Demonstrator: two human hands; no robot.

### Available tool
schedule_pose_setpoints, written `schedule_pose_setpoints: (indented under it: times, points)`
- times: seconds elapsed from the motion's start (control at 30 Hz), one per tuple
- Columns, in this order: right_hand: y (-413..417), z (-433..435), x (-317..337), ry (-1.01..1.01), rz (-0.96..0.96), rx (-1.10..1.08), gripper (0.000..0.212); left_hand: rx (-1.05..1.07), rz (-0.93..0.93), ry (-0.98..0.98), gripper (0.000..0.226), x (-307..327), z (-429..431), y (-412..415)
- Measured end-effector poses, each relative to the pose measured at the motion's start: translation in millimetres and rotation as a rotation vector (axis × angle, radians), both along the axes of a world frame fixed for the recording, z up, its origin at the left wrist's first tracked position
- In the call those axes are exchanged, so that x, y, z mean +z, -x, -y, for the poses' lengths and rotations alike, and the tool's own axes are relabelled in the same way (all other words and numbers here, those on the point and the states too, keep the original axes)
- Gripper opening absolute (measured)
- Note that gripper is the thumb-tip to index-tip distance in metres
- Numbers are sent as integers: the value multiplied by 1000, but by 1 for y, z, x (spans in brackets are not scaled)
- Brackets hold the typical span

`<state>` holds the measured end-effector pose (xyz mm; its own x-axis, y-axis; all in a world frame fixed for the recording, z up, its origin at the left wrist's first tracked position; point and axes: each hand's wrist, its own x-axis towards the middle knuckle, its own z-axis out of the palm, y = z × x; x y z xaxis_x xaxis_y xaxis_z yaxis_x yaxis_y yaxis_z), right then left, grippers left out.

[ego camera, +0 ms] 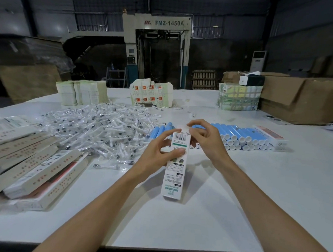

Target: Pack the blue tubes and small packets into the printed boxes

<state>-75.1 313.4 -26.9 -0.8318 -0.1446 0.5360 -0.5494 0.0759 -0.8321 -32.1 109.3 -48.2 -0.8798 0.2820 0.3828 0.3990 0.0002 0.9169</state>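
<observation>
One raised printed box [176, 165], three far piles of flat cartons [152, 95], uncountably many blue tubes [238, 132] and small packets [104, 126]

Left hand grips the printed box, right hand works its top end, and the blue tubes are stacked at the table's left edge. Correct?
Not quite. In the head view the blue tubes are stacked right of centre, behind the right hand. The left hand does grip the printed box.

Smooth printed cardboard box [176, 161], glossy blue plastic tubes [238, 132], clear crinkly packets [96, 126], matt white table [215, 215].
</observation>
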Motion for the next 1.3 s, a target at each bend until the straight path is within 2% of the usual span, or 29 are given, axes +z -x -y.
schedule_pose_setpoints:
  times: [0.13, 0.2, 0.3, 0.43, 0.57, 0.73, 0.93, 1.13, 1.3]
  points:
    - [0, -1, 3, -128, -154, -26, 11, 21, -5, -29, 52, 0, 0, -1]
    - [0, -1, 2, -169, -165, -4, 11, 41, -3, -32, 46, 0, -1, -2]
    - [-2, 1, 4, -96, -94, 30, 10, 59, -14, -32, 44, 1, -1, -1]
    - [-5, 11, 9, 172, 131, 39, 26, 58, -63, -11, 45, 5, -2, -3]
    - [-6, 14, 11, 271, 239, 11, 18, 63, -92, 35, 46, 7, -5, -4]
    - [-10, 16, 11, 231, 254, 106, 17, 72, -112, 32, 50, 7, -3, -5]
    - [-14, 13, 14, 205, 242, 150, 17, 48, -55, -14, 59, 5, 0, -1]
    - [-13, 9, 17, 202, 286, 171, 17, 51, -86, -2, 71, 2, 1, -1]
    - [-10, 2, 18, 140, 263, 246, 19, 55, -151, 15, 64, 2, 0, 0]
